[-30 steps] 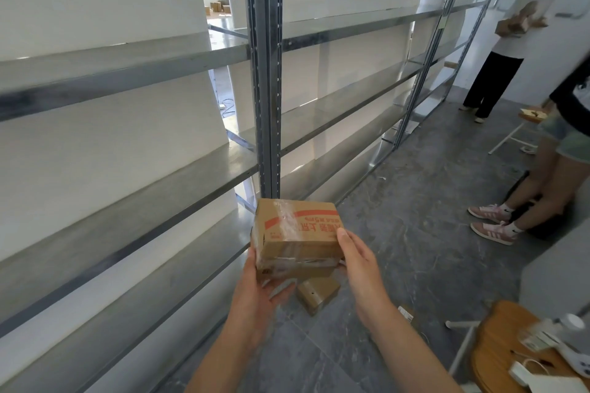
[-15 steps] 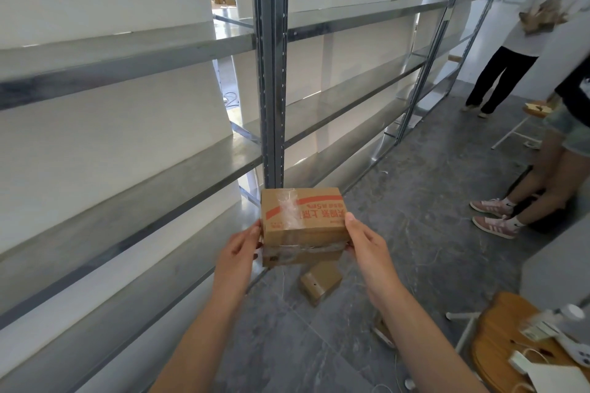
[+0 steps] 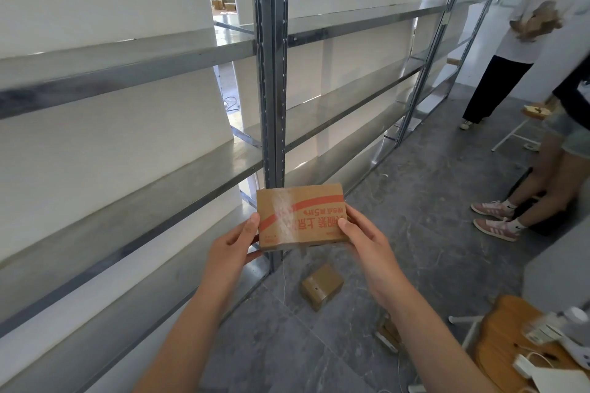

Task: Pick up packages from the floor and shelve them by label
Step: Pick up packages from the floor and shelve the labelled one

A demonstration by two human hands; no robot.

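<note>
Here, in the head view, the left hand (image 3: 231, 246) and right hand (image 3: 364, 238) clamp the box (image 3: 300, 217) at centre frame, its print upside down. Judging by this, the label check is under way; shelving comes next. The shelves (image 3: 191, 175) at left lie open, a post (image 3: 271, 73) just behind, another box (image 3: 321, 285) on the floor below.

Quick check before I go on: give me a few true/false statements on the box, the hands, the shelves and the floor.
1. Both hands hold the box. True: left hand and right hand grip its ends.
2. The box's red print reads upright. False: it is upside down.
3. A smaller box lies on the floor. True.
4. The shelves nearby are full of packages. False: none show on them.
5. The held box rests on a shelf. False: it is held in the air.
</note>
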